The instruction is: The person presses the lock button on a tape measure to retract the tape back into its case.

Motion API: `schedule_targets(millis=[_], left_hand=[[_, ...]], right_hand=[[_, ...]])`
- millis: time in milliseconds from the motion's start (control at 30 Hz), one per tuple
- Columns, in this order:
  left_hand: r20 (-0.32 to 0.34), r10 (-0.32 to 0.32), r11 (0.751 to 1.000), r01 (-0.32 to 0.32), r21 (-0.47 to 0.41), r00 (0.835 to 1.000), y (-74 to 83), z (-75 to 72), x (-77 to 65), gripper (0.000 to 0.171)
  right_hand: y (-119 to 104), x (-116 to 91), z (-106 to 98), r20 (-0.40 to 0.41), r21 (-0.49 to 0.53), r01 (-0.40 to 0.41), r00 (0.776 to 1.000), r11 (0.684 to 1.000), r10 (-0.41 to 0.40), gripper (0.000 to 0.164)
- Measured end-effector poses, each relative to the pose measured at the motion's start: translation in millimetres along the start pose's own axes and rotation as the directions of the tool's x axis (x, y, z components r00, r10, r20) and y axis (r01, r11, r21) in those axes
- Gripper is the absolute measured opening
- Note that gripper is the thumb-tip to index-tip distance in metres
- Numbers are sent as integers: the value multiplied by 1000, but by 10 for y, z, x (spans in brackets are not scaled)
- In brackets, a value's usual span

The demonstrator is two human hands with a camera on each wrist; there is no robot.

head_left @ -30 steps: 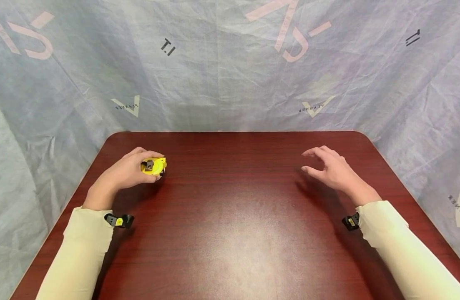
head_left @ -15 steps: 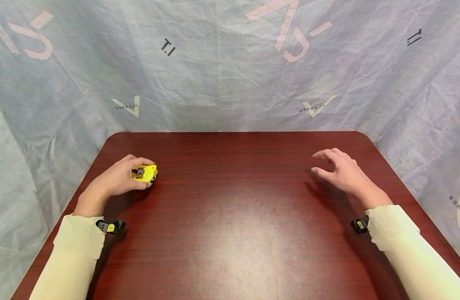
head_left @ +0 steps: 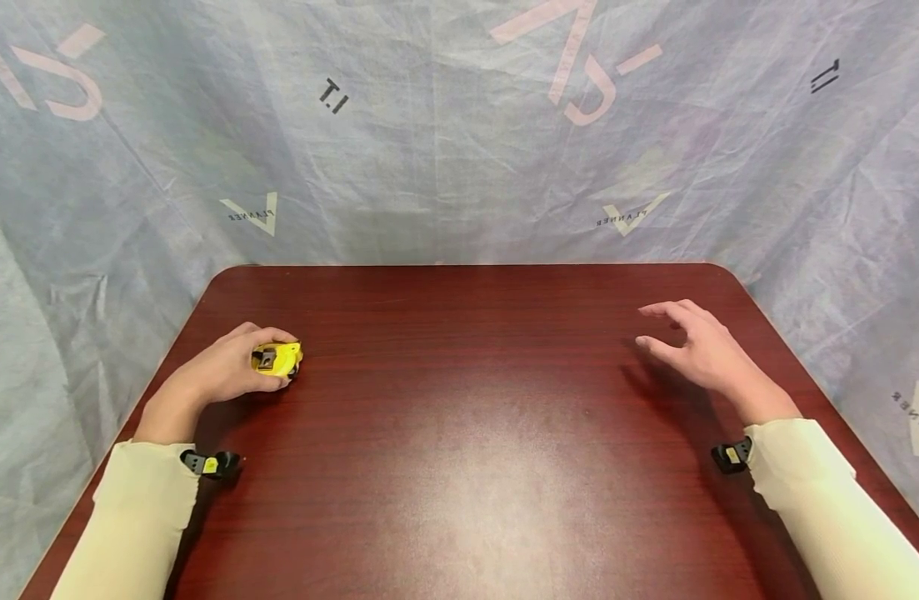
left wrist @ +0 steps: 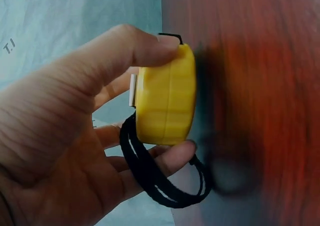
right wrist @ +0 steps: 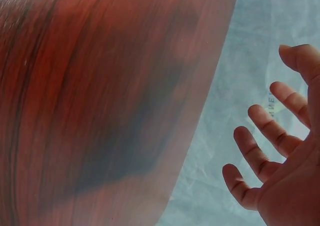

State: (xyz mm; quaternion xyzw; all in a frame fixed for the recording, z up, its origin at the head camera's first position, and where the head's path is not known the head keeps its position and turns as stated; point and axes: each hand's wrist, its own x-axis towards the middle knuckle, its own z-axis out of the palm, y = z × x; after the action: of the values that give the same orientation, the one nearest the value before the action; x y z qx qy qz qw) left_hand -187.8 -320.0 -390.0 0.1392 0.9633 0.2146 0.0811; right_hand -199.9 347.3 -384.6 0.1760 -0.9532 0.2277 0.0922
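Note:
My left hand grips a yellow tape measure near the left side of the table. In the left wrist view the thumb presses one edge of the yellow tape measure and fingers support the opposite edge. A looped black wrist cord hangs from it around the fingers, and a metal clip shows on its side. Over the table's right part, my right hand holds nothing, with thumb and fingers spread apart and loosely bent. The right wrist view shows the bare palm and fingers of that right hand.
A dark red wood-grain table with rounded far corners spans the view. Behind it and at both sides hangs a grey printed cloth. Each wrist wears a black strap, the left strap and the right strap.
Both hands have moved outward and slightly nearer the body: the left one leftward with the tape measure in its grip, the right one rightward with nothing held.

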Motion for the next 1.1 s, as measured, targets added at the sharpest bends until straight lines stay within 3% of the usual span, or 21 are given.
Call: schedule_targets(millis=[533, 1100], left_hand=[[11, 2, 1000, -2, -9, 1000, -67, 10, -63, 65], [19, -54, 998, 54, 32, 998, 25, 4, -106, 70]], right_hand=[[65, -61, -37, -33, 38, -4, 999, 999, 5, 45], [103, -89, -57, -48, 58, -40, 998, 998, 42, 46]])
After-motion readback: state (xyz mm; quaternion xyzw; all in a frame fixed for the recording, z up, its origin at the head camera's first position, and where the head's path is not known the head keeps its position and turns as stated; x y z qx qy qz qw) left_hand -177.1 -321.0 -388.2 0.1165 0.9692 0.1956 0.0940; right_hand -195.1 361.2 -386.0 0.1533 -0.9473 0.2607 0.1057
